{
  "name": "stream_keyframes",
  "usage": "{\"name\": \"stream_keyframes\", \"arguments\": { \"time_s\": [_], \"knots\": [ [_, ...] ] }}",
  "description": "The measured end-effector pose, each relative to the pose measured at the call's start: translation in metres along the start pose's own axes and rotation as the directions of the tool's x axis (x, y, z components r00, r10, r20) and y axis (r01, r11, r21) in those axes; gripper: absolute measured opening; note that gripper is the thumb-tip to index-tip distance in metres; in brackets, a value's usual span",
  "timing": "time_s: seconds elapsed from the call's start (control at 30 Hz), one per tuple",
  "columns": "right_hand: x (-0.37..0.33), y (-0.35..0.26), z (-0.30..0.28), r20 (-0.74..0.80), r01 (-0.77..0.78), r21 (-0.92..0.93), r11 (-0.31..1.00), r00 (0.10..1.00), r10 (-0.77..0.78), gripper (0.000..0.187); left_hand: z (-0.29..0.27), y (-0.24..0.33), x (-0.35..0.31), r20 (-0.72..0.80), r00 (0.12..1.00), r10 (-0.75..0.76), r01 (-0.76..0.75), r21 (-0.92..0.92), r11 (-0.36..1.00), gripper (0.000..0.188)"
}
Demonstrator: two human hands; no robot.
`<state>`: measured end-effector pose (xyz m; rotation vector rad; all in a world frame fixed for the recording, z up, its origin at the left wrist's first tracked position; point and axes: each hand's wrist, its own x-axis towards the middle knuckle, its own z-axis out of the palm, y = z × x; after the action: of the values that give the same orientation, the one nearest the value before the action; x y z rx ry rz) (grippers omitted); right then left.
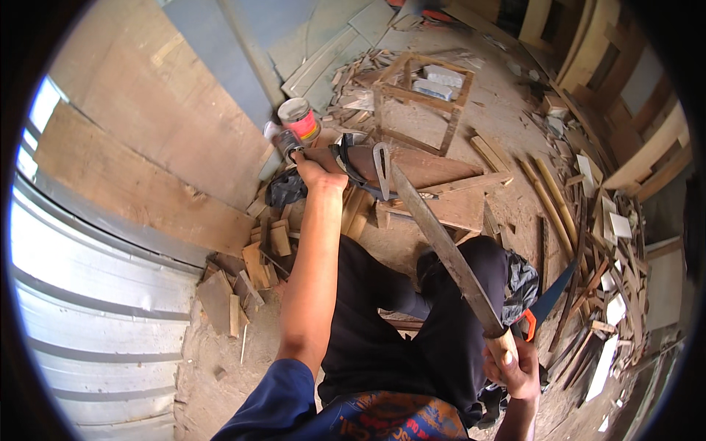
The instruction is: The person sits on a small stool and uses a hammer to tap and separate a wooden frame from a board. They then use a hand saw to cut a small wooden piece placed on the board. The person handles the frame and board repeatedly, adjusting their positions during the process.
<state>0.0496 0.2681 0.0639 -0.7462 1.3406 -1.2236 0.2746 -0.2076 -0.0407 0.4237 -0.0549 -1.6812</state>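
My right hand (512,371) is wrapped round the wooden handle of a long machete (452,257). Its worn metal blade slants up and away over my right thigh, and its far end is bent into a hook. My left arm stretches forward, and that hand (318,175) grips a small dark cylindrical thing (288,145), blurred, so its kind is unclear. Just right of that hand lies a brown tapered piece of wood (434,170) with a black strap (347,158) across it. Under the wood stands a low wooden bench (441,209).
A handsaw (555,294) with an orange handle lies right of my knee beside black plastic (521,283). Ahead stand a wooden stool frame (419,95) and a paint can (300,117). Offcuts (276,242) lie left; long strips (548,198) and scraps lie right. Corrugated metal (103,316) walls the left.
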Motion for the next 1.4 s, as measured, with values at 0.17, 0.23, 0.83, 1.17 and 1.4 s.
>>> {"name": "stream_keyframes", "arguments": {
  "time_s": [0.17,0.23,0.83,1.17,1.4],
  "knots": [
    [0.034,0.002,0.013,0.045,-0.019,-0.001,1.0,0.999,0.019,0.066,-0.024,0.022,0.008,-0.007,1.0,-0.003,0.002,-0.034,0.999,0.069],
    [0.041,-0.001,0.017,0.067,-0.031,0.004,1.0,0.997,0.03,0.067,0.003,0.023,-0.019,-0.031,0.999,-0.029,0.028,-0.032,0.999,0.065],
    [0.122,0.018,0.102,0.354,-0.248,-0.038,0.968,0.903,0.245,0.048,-0.067,0.082,-0.033,-0.145,0.971,0.192,-0.097,0.494,0.864,0.074],
    [0.316,0.114,0.204,0.254,0.143,-0.229,0.963,0.964,-0.083,0.053,-0.167,0.153,-0.029,-0.4,0.851,0.341,0.042,0.697,0.715,0.076],
    [0.439,0.224,0.249,0.188,0.466,-0.671,0.576,0.859,-0.476,0.038,-0.228,0.125,-0.126,-0.526,0.746,0.408,-0.092,0.526,0.846,0.035]
  ]
}}
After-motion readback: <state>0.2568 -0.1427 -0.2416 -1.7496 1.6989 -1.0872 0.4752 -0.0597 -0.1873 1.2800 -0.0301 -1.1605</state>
